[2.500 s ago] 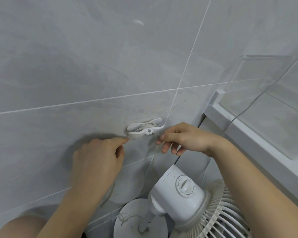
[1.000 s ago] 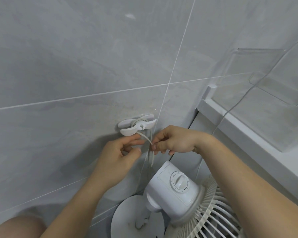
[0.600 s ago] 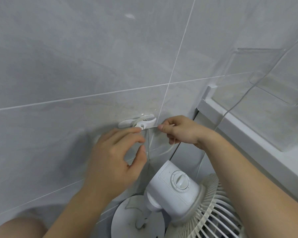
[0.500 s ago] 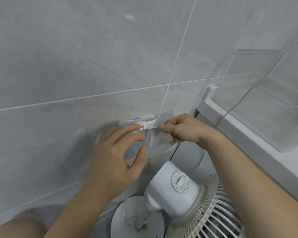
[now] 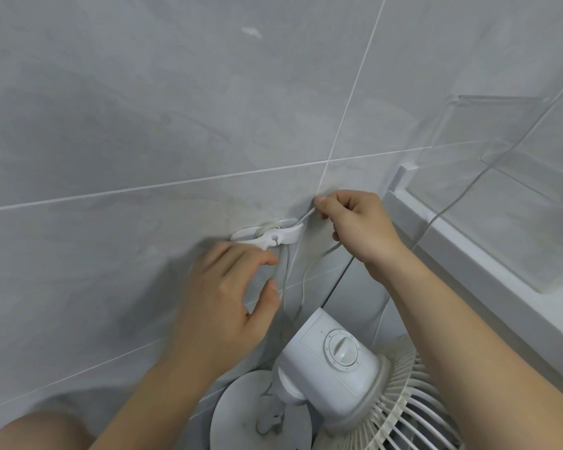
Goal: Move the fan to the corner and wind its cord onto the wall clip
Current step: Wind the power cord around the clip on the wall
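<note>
While the left hand hovers against the tiled wall with fingers spread, gripping nothing, the white wall clip sits just above its fingertips. From the clip the cord runs up-right into the right hand, pinched between thumb and forefinger. Below stands the white fan.

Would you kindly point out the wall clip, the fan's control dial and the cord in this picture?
wall clip (image 5: 275, 238), head view, on its front arm at the small hole.
control dial (image 5: 342, 347), head view, on the raised centre knob.
cord (image 5: 307, 218), head view, on the taut stretch beside the right hand's fingertips.
</note>
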Demonstrator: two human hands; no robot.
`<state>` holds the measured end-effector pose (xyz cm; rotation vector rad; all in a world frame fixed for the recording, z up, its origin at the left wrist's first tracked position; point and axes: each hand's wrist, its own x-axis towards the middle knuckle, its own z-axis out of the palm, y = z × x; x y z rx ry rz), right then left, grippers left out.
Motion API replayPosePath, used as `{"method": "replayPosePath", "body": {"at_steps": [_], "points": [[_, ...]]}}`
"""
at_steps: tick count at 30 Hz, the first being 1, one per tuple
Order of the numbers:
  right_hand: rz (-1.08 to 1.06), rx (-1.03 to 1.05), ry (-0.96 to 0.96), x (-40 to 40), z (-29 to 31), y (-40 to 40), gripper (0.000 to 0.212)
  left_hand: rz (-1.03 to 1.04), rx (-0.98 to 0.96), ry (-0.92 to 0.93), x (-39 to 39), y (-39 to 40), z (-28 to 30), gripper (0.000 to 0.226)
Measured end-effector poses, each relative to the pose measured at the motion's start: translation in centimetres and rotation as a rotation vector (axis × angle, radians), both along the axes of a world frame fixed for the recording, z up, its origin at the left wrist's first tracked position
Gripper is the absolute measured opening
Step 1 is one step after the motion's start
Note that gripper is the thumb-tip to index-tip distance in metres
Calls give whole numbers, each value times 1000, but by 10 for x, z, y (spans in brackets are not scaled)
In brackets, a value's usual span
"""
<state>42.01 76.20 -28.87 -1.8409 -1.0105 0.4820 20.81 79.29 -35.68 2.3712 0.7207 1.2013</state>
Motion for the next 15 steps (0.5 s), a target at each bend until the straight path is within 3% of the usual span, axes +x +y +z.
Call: {"method": "replayPosePath", "body": {"at_steps": [10,15], "points": [[339,-7,25,-16,16,-14,28,28,-1,-12,4,-5,9,14],[402,-35,95,-21,18,-14,45,-18,-47,-45,0,-6,17,17]]}}
